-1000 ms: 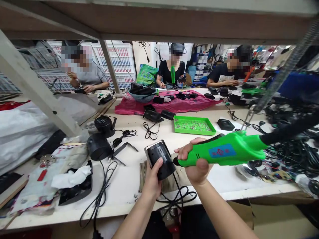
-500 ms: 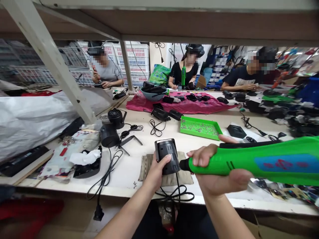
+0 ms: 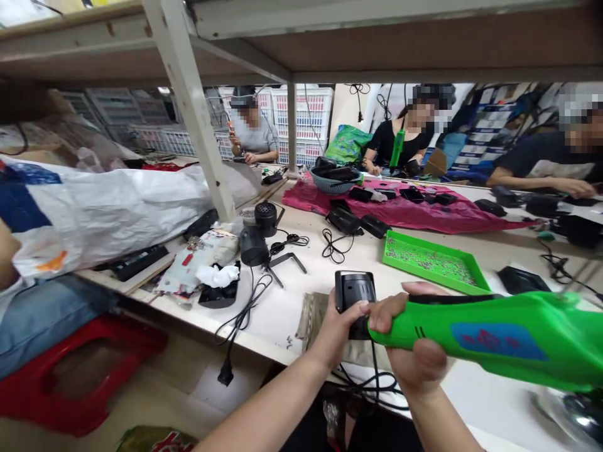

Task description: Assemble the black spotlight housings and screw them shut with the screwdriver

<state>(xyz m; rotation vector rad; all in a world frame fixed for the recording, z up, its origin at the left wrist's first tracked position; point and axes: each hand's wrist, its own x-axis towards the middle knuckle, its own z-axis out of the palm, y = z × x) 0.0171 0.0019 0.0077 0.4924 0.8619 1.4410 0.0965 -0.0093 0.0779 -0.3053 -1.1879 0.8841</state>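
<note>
Over the workbench (image 3: 276, 333), my left hand (image 3: 334, 333) grips the black housing (image 3: 355, 292) above the cloth pad (image 3: 313, 320). My right hand (image 3: 414, 355) closes around the green tool (image 3: 490, 342), its nose at the housing. Risk: a slipped grip drops the housing; the cable (image 3: 372, 383) can snag.

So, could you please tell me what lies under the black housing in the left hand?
A tan cloth lies on the white table below the black housing, with a black cable nearby; the left hand hides the cloth directly beneath.

L hand (image 3: 342, 329), R hand (image 3: 414, 345), both gripping
</note>
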